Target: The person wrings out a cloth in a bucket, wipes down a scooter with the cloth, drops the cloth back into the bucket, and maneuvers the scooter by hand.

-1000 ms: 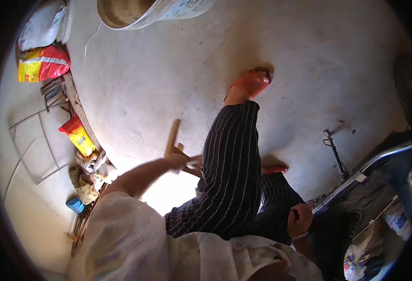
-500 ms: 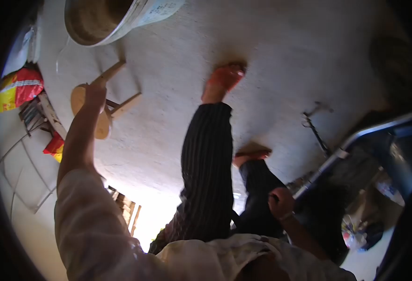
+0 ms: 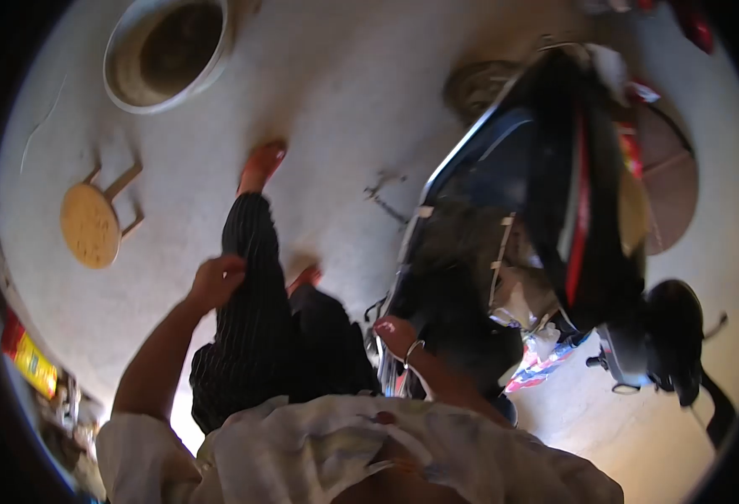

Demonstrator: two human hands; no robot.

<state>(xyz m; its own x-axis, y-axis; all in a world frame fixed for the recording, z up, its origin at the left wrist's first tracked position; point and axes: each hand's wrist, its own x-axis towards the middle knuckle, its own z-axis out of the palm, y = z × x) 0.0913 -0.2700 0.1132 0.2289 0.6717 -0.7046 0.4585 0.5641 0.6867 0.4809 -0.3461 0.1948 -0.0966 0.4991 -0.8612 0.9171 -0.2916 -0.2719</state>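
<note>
My left hand (image 3: 218, 282) is beside my striped trouser leg (image 3: 247, 252), its fingers curled, with nothing visible in it. My right hand (image 3: 395, 335), with a bracelet at the wrist, is at the metal edge of a dark vehicle (image 3: 504, 168); its fingers are bent, and whether they grip anything is too unclear to tell. A round wooden stool (image 3: 90, 225) stands on the floor at the left, apart from both hands.
A large bucket (image 3: 166, 55) stands at the upper left. A thin metal stand (image 3: 384, 202) is on the floor near the vehicle. Yellow and red bags (image 3: 31, 361) lie along the left wall. A black scooter-like part (image 3: 673, 340) is at the right.
The hand that held the wooden stool has let it go and come back beside my leg. The stool now stands near the bucket. The view has swung right, showing more of the vehicle.
</note>
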